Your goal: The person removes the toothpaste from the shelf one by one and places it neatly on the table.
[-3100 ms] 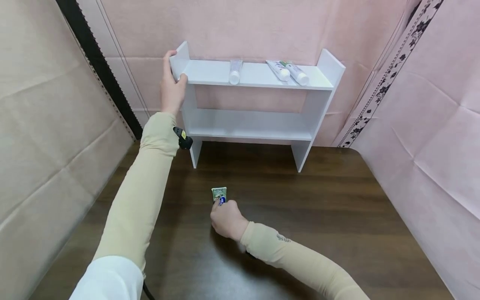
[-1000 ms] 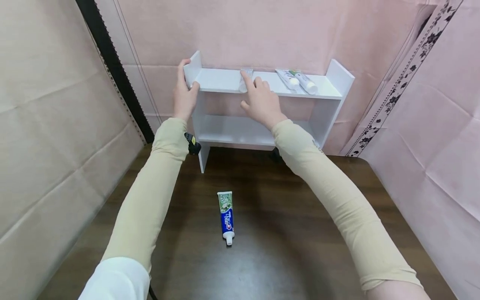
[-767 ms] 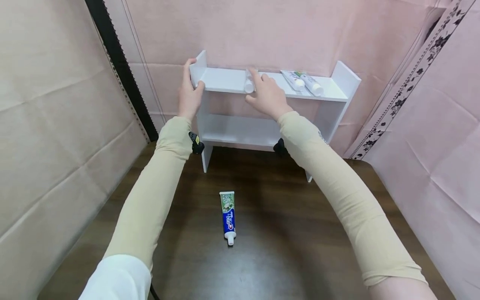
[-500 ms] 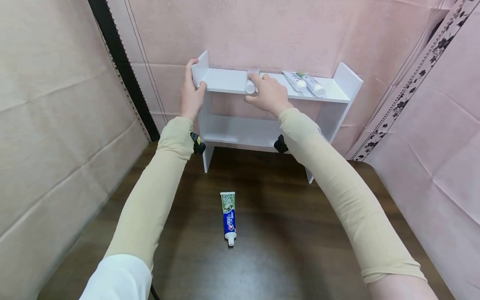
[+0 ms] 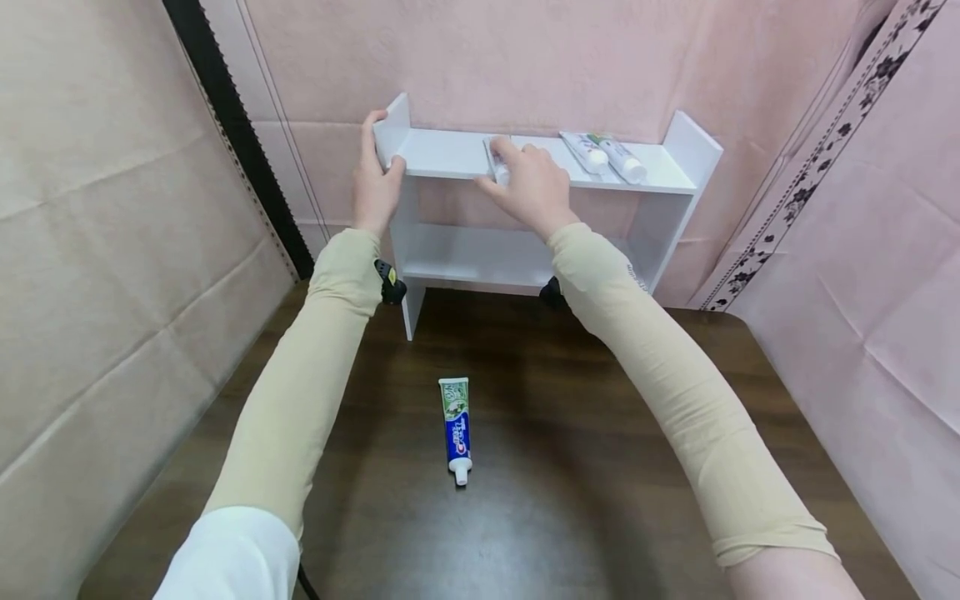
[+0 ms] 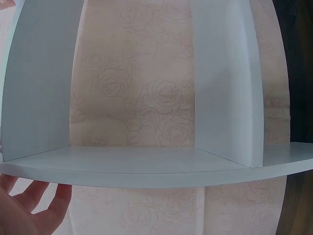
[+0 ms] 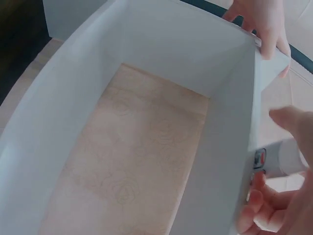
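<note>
- Left hand (image 5: 377, 187) is clamping the smooth white shelf (image 5: 450, 154) by its side.
- Right hand (image 5: 532, 187) is arching over a capped tube (image 7: 277, 159) up top, thumb and fingers apart.
- Toothpaste (image 5: 457, 425) (flat-ended, green and blue) is lying on the wood-grain table (image 5: 360, 500).

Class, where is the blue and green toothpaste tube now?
In the head view, the Crest toothpaste tube lies on the table, slightly left of centre, in front of the white shelf.
</note>
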The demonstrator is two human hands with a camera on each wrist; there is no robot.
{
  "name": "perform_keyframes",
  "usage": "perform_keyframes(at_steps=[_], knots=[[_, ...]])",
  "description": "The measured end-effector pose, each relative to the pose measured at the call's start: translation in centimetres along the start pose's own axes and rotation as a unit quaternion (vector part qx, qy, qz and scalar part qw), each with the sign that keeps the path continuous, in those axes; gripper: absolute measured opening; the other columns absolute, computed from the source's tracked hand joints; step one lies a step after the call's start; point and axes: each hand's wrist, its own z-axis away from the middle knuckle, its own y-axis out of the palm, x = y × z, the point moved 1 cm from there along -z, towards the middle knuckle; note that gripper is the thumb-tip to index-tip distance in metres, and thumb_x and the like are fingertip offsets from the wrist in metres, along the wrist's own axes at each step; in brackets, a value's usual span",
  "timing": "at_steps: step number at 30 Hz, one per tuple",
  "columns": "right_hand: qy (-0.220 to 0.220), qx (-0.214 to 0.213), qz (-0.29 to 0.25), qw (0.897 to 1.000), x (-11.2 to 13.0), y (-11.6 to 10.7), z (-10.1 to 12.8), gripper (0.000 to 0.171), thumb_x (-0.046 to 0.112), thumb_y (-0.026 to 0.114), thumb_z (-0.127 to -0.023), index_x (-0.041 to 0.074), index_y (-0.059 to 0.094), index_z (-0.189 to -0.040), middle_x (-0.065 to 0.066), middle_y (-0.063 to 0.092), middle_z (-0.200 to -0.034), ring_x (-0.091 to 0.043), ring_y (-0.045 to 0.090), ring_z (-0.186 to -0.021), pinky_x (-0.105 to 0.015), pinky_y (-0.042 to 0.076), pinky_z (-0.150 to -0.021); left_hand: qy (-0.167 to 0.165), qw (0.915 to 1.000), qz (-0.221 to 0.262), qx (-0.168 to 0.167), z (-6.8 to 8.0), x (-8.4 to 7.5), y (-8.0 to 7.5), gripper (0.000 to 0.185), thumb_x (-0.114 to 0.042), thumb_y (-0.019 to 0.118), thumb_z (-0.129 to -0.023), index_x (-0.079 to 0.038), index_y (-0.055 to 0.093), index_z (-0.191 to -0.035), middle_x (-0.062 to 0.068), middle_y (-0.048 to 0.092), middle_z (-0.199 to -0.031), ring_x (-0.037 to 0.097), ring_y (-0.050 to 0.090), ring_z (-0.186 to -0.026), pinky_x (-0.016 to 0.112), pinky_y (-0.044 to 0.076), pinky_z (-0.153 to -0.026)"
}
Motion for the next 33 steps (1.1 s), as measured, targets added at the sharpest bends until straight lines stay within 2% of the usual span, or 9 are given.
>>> perform_keyframes(at_steps=[5, 10, 15, 20, 24, 27, 33], knots=[[-0.024, -0.057, -0.002, 0.998, 0.0, 0.7, 0.3, 0.033, 0.029, 0.049, -0.094, 0.016, 0.053, -0.123, -0.014, 0.065, -0.092, -0.028, 0.057, -0.080, -0.040, 0.044, -0.063, -0.002, 1.0000, -0.008, 0.000, 0.1, 0.0, 0.0, 0.059, -0.019, 0.042, -0.097, -0.054, 0.024, -0.142, 0.004, 0.049, -0.143, 0.018, 0.050, -0.096, 0.027, 0.039, -0.072], [-0.041, -0.081, -0.007, 0.996, -0.1, 0.9, 0.8, 0.028, 0.025, 0.048, -0.094, 0.011, 0.053, -0.118, -0.011, 0.061, -0.077, -0.024, 0.046, -0.065, -0.033, 0.032, -0.054, 0.004, 1.0000, -0.003, 0.001, 0.2, 0.0, 0.0, 0.060, -0.018, 0.042, -0.097, -0.051, 0.024, -0.144, 0.004, 0.047, -0.145, 0.017, 0.050, -0.093, 0.027, 0.039, -0.071], [-0.049, -0.089, 0.000, 0.995, -0.2, 0.9, 1.6, 0.029, 0.024, 0.047, -0.093, 0.010, 0.052, -0.118, -0.012, 0.061, -0.075, -0.023, 0.043, -0.060, -0.032, 0.030, -0.050, 0.008, 1.0000, 0.001, -0.001, 0.1, 0.1, -0.1, 0.060, -0.018, 0.041, -0.097, -0.053, 0.024, -0.143, 0.004, 0.048, -0.143, 0.016, 0.048, -0.085, 0.027, 0.038, -0.069], [-0.063, -0.107, 0.025, 0.992, -0.5, 1.1, 2.8, 0.034, 0.024, 0.049, -0.092, 0.010, 0.050, -0.123, -0.010, 0.057, -0.068, -0.022, 0.041, -0.054, -0.031, 0.028, -0.046, 0.009, 0.9999, 0.006, 0.005, 0.2, 0.1, 0.1, 0.060, -0.018, 0.041, -0.097, -0.052, 0.025, -0.143, 0.003, 0.046, -0.145, 0.017, 0.050, -0.093, 0.027, 0.040, -0.073], [-0.077, -0.128, 0.041, 0.988, -0.7, 1.4, 3.9, 0.030, 0.025, 0.051, -0.093, 0.009, 0.051, -0.118, -0.008, 0.050, -0.061, -0.022, 0.040, -0.050, -0.031, 0.027, -0.043, 0.006, 0.9999, 0.007, 0.010, 0.3, 0.2, 0.2, 0.060, -0.017, 0.041, -0.097, -0.051, 0.025, -0.143, 0.003, 0.045, -0.146, 0.018, 0.051, -0.098, 0.028, 0.041, -0.074], [-0.090, -0.147, 0.052, 0.984, -0.7, 1.6, 4.6, 0.030, 0.025, 0.052, -0.092, 0.008, 0.052, -0.117, -0.010, 0.052, -0.061, -0.024, 0.043, -0.048, -0.032, 0.029, -0.043, 0.004, 0.9999, 0.008, 0.009, 0.3, 0.2, 0.2, 0.060, -0.016, 0.041, -0.097, -0.049, 0.025, -0.144, 0.003, 0.044, -0.147, 0.017, 0.050, -0.100, 0.027, 0.041, -0.076], [-0.113, -0.186, 0.066, 0.974, -0.7, 1.8, 5.8, 0.036, 0.024, 0.055, -0.090, 0.009, 0.053, -0.123, -0.014, 0.058, -0.063, -0.029, 0.051, -0.048, -0.039, 0.037, -0.043, 0.006, 0.9999, 0.009, 0.006, 0.2, -0.1, 0.0, 0.060, -0.016, 0.041, -0.097, -0.050, 0.024, -0.144, 0.005, 0.048, -0.143, 0.015, 0.048, -0.083, 0.027, 0.039, -0.069]])
